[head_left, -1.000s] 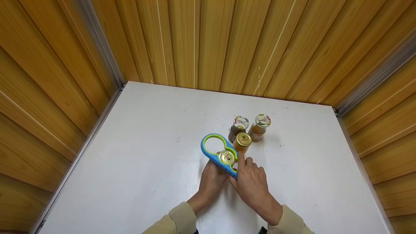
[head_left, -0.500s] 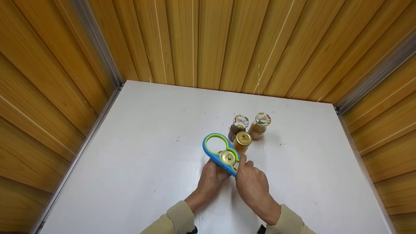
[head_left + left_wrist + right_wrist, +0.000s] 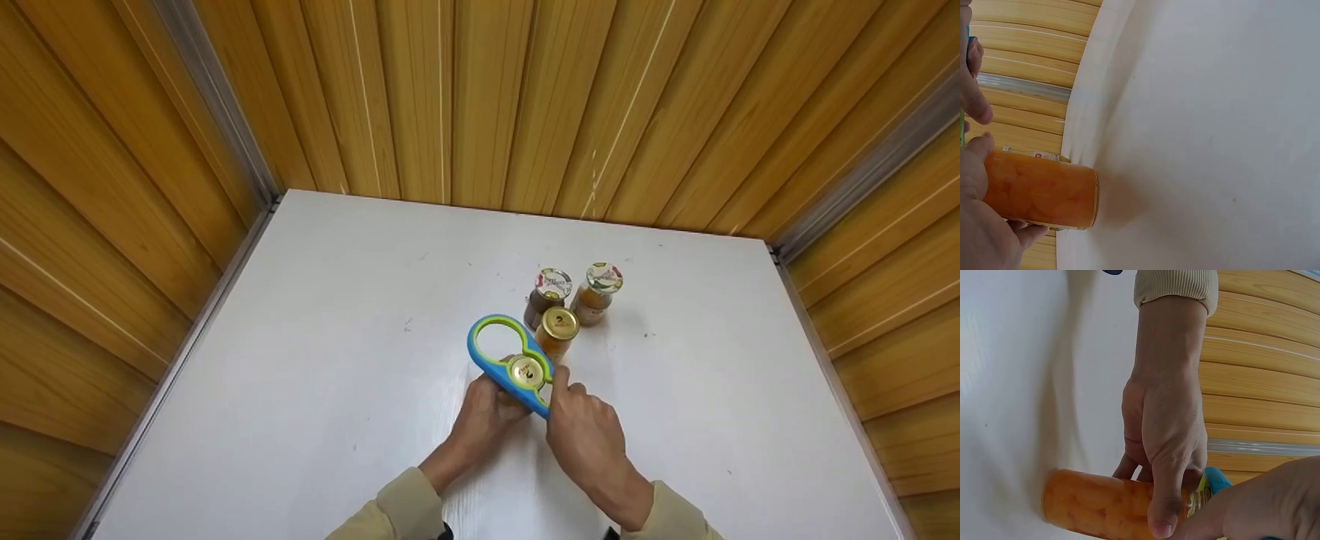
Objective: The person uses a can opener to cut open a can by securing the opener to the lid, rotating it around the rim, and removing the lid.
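My left hand (image 3: pixel 480 416) grips a glass jar (image 3: pixel 1044 191) of orange chunks round its body. In both wrist views the jar stands upright, its base at the white table. A blue and green jar opener (image 3: pixel 512 385) lies over its gold lid (image 3: pixel 526 372), the lid sitting in the smaller opening and the large ring pointing to the far left. With curled fingers my right hand (image 3: pixel 589 435) holds the opener's near end, index finger along its right edge. The right palm side is hidden in the head view.
Just beyond the opener stands another gold-lidded jar (image 3: pixel 559 324) of orange contents. Behind it are a dark-filled jar (image 3: pixel 544 304) and a paler jar (image 3: pixel 592 296), both with patterned lids. Wood-panelled walls (image 3: pixel 480 105) border the white table (image 3: pixel 337 337) at the back and sides.
My right hand's fingers were straighter a second ago and have curled in around the opener's end. The opener and lid sit slightly lower in view. My left hand keeps its grip on the jar.
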Available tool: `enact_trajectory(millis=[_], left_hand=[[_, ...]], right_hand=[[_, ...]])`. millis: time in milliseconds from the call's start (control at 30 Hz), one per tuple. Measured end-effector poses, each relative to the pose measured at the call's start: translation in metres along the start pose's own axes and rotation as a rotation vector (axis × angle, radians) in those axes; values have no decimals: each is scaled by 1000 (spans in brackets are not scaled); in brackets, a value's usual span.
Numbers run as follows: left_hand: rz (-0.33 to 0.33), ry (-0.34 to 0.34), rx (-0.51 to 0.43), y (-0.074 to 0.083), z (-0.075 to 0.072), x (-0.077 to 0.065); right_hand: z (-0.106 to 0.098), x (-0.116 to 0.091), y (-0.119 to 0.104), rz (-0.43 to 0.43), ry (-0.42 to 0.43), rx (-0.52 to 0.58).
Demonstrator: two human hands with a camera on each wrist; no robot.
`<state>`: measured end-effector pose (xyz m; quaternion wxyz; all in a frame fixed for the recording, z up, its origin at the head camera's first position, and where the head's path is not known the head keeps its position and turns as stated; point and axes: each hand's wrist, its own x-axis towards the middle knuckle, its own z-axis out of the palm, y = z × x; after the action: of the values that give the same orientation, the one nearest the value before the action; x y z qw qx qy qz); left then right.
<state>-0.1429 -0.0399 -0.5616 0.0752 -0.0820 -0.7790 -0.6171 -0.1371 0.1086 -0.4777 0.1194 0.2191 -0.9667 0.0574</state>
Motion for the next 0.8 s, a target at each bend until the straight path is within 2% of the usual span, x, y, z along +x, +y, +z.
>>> enact_trajectory(millis=[233,400,500,667,800], left_hand=[[4,-30,25,-1,-5,4],[36,-108,-26,-2,-12,6],[18,-190,-58,1,-19,6],[-23,-364,-118,18,-36,3],[22,-497,-103,28,-45,3]], right_hand=[[-1,-1,4,-29,8,-5],[-4,-3,12,-72,-9,-32],[-7,-4,18,-97,-49,-35],[-11,-3,29,-144,-157,-42],[-14,-1,37,-209,-198,-42]])
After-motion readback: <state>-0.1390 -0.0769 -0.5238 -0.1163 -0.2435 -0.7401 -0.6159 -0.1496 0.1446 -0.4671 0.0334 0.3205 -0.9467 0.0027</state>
